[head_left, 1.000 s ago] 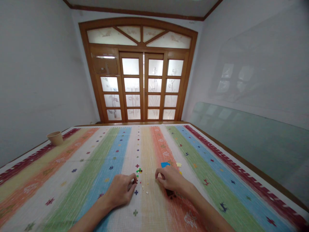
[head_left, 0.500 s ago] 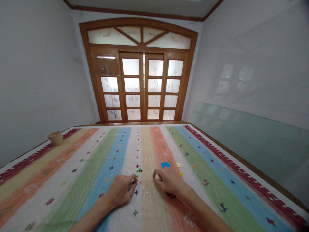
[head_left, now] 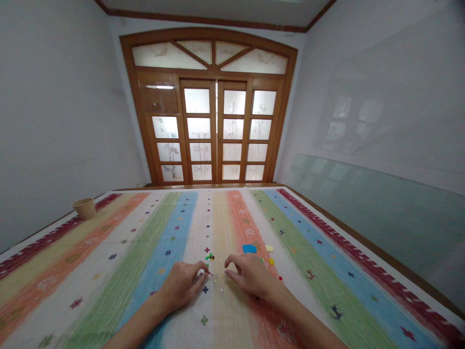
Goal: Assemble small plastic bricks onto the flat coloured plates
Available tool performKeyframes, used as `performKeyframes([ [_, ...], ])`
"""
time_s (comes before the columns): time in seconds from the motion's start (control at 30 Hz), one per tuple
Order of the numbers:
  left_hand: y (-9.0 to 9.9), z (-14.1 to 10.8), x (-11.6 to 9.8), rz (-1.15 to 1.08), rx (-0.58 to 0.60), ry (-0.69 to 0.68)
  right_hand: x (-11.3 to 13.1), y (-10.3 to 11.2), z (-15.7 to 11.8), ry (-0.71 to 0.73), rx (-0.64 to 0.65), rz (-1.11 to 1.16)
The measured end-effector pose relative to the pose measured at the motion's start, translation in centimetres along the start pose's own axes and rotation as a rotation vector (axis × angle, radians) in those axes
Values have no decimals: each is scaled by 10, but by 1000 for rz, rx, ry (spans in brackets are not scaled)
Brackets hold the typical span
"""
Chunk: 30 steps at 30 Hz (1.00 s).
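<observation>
The left hand (head_left: 180, 283) curls its fingers in toward the thumb, tips close together at the cloth; whether they pinch anything is too small to tell. The right hand (head_left: 250, 276) arches with its fingers apart and the thumb held off them, nothing visible in it. Between the hands, at twelve o'clock, sits a small cluster of green plastic bits (head_left: 209, 257), with pale crumbs (head_left: 218, 283) nearer, at six o'clock from it. A flat blue piece (head_left: 249, 248) lies at twelve o'clock from the right hand, and yellow pieces (head_left: 269, 247) at one. All look tiny, brightly coloured, very light and stiff, easily nudged on the woven cloth, so they seem best pinched by their edges between fingertip and thumb. A striped tablecloth (head_left: 232, 315) spreads beneath everything, with a paper cup (head_left: 84, 208) far off at ten o'clock.
</observation>
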<state>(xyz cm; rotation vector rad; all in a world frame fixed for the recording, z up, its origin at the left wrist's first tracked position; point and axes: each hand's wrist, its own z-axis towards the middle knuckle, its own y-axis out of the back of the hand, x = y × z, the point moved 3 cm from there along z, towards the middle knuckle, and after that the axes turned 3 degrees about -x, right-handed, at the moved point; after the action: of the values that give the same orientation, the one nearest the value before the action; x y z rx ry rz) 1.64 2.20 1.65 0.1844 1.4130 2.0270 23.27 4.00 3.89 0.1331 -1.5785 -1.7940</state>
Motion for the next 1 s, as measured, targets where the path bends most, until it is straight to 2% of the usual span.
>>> performKeyframes([
  [0.4,-8,-3,-3,-12,-55,-108,16,-3,-4,76,-44,45],
  [0.67,-11,-5,-7,-29,-139,-168,16,-18,-5,146,-113,99],
  [1.0,-7,-4,-14,-16,-215,-226,16,-21,-6,153,-121,103],
])
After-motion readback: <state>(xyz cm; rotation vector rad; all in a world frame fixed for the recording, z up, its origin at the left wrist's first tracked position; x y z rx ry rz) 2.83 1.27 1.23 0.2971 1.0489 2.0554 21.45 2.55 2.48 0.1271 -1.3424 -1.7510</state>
